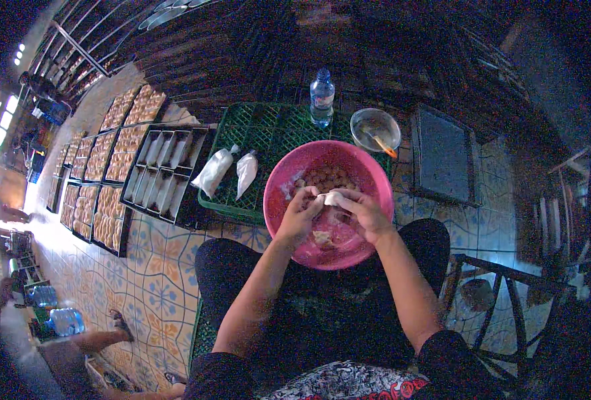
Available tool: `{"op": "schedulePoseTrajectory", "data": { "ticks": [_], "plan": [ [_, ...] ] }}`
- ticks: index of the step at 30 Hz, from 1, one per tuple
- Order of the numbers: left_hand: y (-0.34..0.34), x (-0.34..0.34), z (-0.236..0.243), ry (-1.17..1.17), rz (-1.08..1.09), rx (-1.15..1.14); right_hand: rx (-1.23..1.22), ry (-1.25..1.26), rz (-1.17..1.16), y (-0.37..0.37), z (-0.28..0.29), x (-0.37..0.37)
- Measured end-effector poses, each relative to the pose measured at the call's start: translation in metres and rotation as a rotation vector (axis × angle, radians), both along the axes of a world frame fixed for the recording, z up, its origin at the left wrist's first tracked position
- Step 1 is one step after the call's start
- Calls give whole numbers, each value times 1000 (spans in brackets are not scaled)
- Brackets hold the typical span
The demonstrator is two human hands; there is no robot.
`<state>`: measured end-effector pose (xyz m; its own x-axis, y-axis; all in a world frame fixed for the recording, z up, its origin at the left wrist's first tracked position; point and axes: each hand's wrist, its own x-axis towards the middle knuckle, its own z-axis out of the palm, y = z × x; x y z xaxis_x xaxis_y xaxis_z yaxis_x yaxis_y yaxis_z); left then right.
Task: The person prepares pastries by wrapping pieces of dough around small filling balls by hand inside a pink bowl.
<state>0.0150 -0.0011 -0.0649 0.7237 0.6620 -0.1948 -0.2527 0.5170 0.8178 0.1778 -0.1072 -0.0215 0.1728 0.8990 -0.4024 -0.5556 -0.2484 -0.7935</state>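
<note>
From my remote view I take the pink basin (373,175) as my mark. Over its middle I have the left hand (301,215) and the right hand (367,215) close together, each grip closed with the fingertips on one white, dough-like piece (333,199) held between them, above the basin's bottom. Below it, in the far half of the basin, I see a cluster of small tan balls (329,177); in the near half lies a pale, ragged lump (322,237).

Just beyond the basin and to its left I have a green crate (269,127), with two white-filled bags (214,172) lying on it left of the basin and a clear bottle (322,100) upright behind the basin. Past the basin's far right rim sits a round bowl (370,122) with an orange-handled utensil (385,147) leaning in it. Well to the right of the basin I make out a flat dark tray (445,160). Farther left of the basin, beyond the empty tins (170,148), trays of bread (112,160) stand on the patterned floor (155,280).
</note>
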Motion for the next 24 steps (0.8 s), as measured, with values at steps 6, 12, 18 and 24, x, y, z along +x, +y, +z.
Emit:
{"op": "schedulePoseTrajectory", "data": {
  "ticks": [6, 12, 18, 24],
  "plan": [
    [-12, 2, 23, 554, 185, 1035, 118, -172, -80, 2, -31, 4],
    [-11, -5, 36, 446, 31, 1074, 92, -381, -184, 6, -50, 0],
    [-9, -2, 42, 719, 25, 951, 153, -546, -149, 8, -48, -8],
    [-8, -3, 11, 573, 138, 676, 101, -653, -181, 11, -25, -17]
  ]
}}
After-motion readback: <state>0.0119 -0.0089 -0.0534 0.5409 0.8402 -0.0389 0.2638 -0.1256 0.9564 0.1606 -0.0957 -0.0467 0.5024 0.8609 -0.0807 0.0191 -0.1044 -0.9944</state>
